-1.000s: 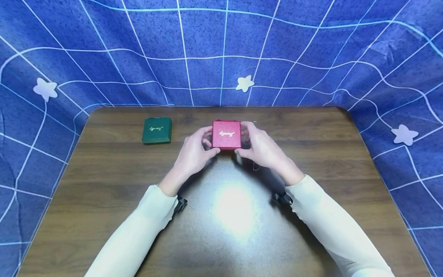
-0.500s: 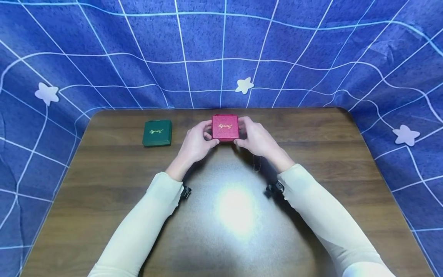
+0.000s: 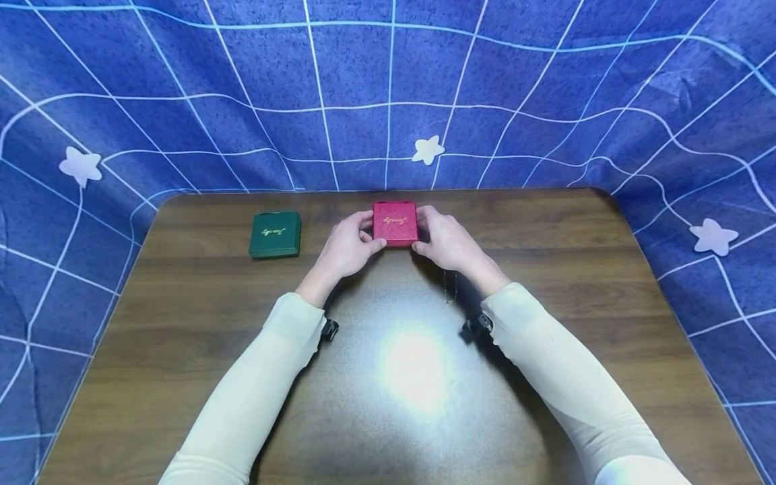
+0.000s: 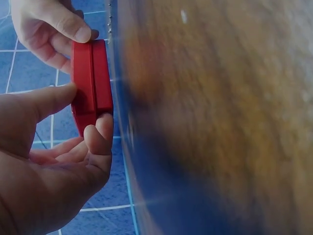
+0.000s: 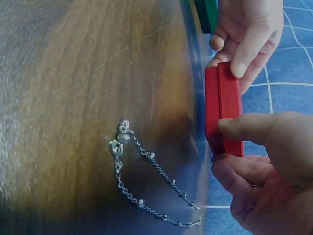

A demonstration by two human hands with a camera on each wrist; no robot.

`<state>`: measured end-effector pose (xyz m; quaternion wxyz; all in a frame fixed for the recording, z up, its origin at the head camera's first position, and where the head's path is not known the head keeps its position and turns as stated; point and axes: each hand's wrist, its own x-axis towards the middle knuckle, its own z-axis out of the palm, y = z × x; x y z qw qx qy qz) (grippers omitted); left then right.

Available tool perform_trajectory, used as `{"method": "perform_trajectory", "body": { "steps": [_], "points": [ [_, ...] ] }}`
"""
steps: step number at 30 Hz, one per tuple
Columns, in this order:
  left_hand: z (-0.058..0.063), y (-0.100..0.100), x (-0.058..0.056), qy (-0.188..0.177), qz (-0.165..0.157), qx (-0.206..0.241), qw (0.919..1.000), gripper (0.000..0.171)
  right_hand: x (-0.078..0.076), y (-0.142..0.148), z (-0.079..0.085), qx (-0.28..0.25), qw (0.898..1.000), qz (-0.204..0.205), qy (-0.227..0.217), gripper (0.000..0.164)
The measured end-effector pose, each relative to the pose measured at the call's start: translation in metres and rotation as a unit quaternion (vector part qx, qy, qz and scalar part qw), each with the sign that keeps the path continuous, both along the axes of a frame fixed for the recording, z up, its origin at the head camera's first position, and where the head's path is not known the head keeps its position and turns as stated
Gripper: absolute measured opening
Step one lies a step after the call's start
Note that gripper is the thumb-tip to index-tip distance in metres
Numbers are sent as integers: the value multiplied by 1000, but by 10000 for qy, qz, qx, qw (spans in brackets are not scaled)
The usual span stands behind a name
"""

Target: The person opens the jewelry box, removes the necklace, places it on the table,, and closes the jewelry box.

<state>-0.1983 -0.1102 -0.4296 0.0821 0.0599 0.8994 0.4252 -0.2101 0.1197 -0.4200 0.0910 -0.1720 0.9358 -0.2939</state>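
A small red jewelry box with gold lettering on its lid is closed, held between both hands near the back of the table. My left hand grips its left side, thumb at the front edge and fingers curled along the side. On the opposite side my right hand holds it the same way, with the thumb near the lid seam. Whether the box touches the tabletop I cannot tell. A silver beaded chain bracelet lies on the wood beneath the right hand, partly hidden in the head view.
A closed green jewelry box with gold lettering stands to the left of the hands. The brown wooden table ends at a blue grid-patterned cloth with white stars. A bright light reflection lies mid-table.
Both hands have carried the red jewelry box slightly farther toward the table's back edge, mostly in the first half second. Since then they have hardly moved. The green box stays put.
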Motion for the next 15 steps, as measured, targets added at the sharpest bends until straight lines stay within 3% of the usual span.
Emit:
{"method": "perform_trajectory", "body": {
  "steps": [15],
  "points": [
    [-7,-1,-5,-142,-34,17,9999,70,-1,-3,-3,335,9991,248,24,64]
  ]
}}
